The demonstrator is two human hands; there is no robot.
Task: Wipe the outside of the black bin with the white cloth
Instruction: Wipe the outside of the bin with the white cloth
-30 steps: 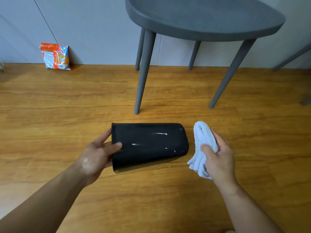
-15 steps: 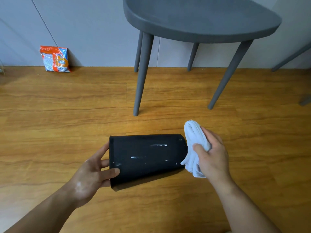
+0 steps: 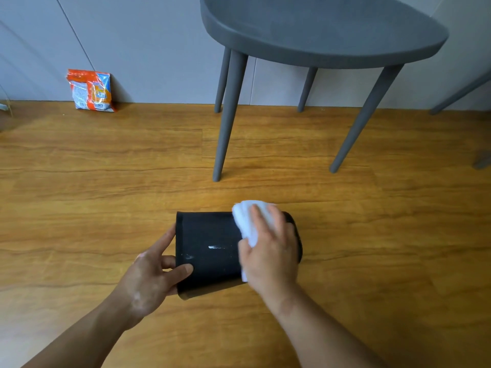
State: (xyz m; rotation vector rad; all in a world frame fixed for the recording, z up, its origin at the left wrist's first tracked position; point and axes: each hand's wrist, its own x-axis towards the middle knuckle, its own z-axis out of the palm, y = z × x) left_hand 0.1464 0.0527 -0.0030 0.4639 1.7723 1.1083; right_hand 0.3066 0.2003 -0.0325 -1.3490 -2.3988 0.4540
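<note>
The black bin lies on its side on the wooden floor, its open rim to the left and its closed base to the right. White smears show on its upper side. My left hand grips the rim, thumb on the outside wall. My right hand presses the bunched white cloth flat onto the bin's upper side near the base end. The hand covers most of the cloth and that end of the bin.
A grey table stands just beyond the bin; its nearest leg lands a short way behind it. An orange and blue packet leans against the wall at the back left. Wooden floor spreads all around.
My right hand has moved left with the cloth, from beside the bin's base onto its upper side. My left hand still holds the rim, and the bin has barely shifted.
</note>
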